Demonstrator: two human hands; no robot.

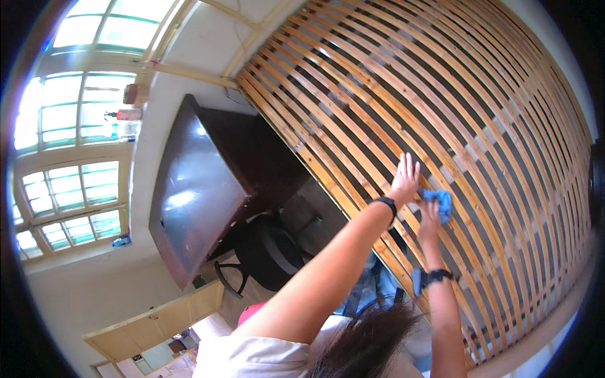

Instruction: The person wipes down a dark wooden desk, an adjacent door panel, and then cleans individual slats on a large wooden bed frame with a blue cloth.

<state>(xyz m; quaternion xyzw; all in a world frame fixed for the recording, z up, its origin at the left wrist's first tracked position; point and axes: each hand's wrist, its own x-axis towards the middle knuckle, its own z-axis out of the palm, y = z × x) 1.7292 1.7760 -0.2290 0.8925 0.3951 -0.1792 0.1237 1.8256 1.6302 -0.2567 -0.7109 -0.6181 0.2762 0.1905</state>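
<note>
A blue cloth (442, 203) lies bunched on the wooden slats (384, 135) of a bed base. My right hand (430, 220) is closed on the cloth, its fingers pressing it to a slat; part of the grip is hidden. Just to the left and farther up, my left hand (406, 178) rests on the slats, fingers stretched out, with nothing in it. A dark band (387, 205) circles my left wrist. On my right forearm sits a dark strap (438, 276) with a flat rectangular piece.
Left of the slats stands a dark glossy desk (201, 189) with a black chair (268, 252) by it. Bottles (128, 114) stand on the sill under bright windows (69, 113). A pale wooden door (154, 318) is at lower left. Loose dark hair (372, 337) hangs into the lower view.
</note>
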